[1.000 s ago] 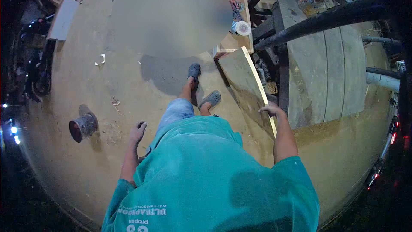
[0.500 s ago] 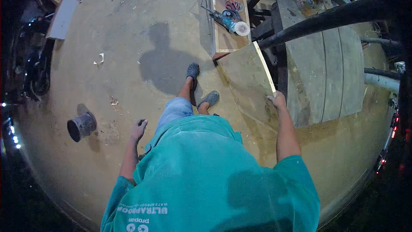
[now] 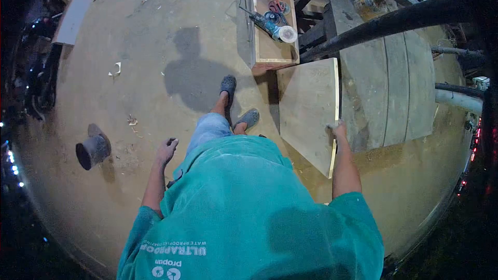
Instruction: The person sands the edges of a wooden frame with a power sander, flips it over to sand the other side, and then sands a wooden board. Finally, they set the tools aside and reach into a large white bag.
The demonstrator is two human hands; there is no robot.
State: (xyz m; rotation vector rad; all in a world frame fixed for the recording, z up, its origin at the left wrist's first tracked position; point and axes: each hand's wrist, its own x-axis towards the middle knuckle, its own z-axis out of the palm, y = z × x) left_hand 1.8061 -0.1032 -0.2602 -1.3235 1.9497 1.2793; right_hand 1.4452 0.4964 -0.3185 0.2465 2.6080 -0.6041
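Observation:
My right hand [image 3: 339, 129] grips the upper edge of a flat wooden panel [image 3: 307, 106], with fingers on its near face. The panel stands on edge at my right side, its pale rim facing up. My left hand [image 3: 167, 150] hangs beside my left thigh, holding nothing, with the fingers loosely curled and somewhat apart. Beyond the panel's far end lies a wooden tray [image 3: 277, 54] that carries a teal power tool [image 3: 270, 27] with a round disc and a red-handled item [image 3: 279, 6].
Grey boards [image 3: 386, 88] lie to the right, beneath a dark slanting beam [image 3: 384, 30]. A dark bucket [image 3: 93, 152] lies on its side at the left. Farther off at the upper left is a white box [image 3: 72, 19]. A paper scrap [image 3: 115, 69] lies on the floor.
The panel has swung and tilted so that its broad face shows more and its near end comes into view. My right hand stays on its edge. The view has shifted slightly.

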